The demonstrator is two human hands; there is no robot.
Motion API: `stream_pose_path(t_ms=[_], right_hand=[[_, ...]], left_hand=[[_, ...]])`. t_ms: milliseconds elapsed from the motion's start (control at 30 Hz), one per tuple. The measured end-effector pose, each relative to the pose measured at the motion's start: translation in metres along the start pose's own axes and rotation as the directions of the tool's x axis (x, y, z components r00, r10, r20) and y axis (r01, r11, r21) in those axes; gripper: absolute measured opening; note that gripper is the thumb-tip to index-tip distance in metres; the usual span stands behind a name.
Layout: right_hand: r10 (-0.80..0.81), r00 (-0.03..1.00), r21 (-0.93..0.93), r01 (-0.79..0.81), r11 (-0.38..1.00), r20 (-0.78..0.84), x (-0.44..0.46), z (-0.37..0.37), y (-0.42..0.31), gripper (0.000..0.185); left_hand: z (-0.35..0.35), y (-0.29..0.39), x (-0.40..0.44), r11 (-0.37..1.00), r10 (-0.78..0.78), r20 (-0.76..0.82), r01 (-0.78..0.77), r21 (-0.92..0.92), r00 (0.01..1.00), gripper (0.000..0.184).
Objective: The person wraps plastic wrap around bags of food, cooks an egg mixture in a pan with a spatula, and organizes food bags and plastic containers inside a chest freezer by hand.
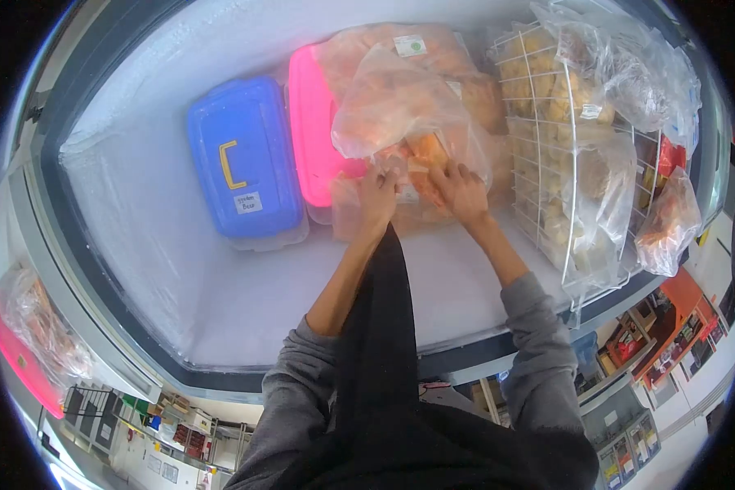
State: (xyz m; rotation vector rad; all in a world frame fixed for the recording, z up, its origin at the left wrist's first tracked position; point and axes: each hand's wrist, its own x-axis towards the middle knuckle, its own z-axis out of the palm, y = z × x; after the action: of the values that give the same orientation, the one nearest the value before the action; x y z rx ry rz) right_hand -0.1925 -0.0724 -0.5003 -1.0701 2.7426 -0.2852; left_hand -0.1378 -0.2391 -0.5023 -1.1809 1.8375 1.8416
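Note:
Inside a chest freezer, a large clear plastic bag [396,94] of orange-pink food lies over other bags. My left hand [379,193] is closed at the bag's near edge, its fingers pinching the plastic. To its right, my right hand [461,189] has its fingers curled against an orange piece of food [427,152] at the bag's opening; its fingertips are partly hidden. A bright pink lid [310,122] lies beside the bag on the left, and farther left is a blue box [243,155] with a yellow handle and a white label.
A white wire basket [539,155] with bagged pale food stands on the right. Another bag [668,224] hangs at its outer side. The freezer's dark rim [220,380] curves around the near side. Outside at the left is a pink lid [23,359] with a plastic bag on it.

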Motion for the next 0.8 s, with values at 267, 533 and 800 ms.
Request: stream_pose_path(t_ms=[267, 533, 800], right_hand=[[-0.380, 0.876, -0.259, 0.457, 0.851, 0.296, 0.011, -0.005, 0.036, 0.023], [-0.090, 0.986, -0.452, 0.146, 0.880, 0.143, 0.036, -0.002, 0.040, 0.033], [-0.007, 0.994, -0.328, 0.042, 0.944, 0.106, 0.014, 0.036, -0.007, 0.040]], left_hand=[[-0.015, -0.024, 0.010, 0.997, -0.060, 0.065, 0.064, -0.053, 0.996, 0.022], [-0.018, -0.020, 0.000, 0.997, -0.048, 0.110, 0.055, -0.062, 0.993, 0.016], [-0.006, -0.035, 0.030, 0.999, -0.037, 0.073, 0.037, 0.005, 0.997, 0.017]])
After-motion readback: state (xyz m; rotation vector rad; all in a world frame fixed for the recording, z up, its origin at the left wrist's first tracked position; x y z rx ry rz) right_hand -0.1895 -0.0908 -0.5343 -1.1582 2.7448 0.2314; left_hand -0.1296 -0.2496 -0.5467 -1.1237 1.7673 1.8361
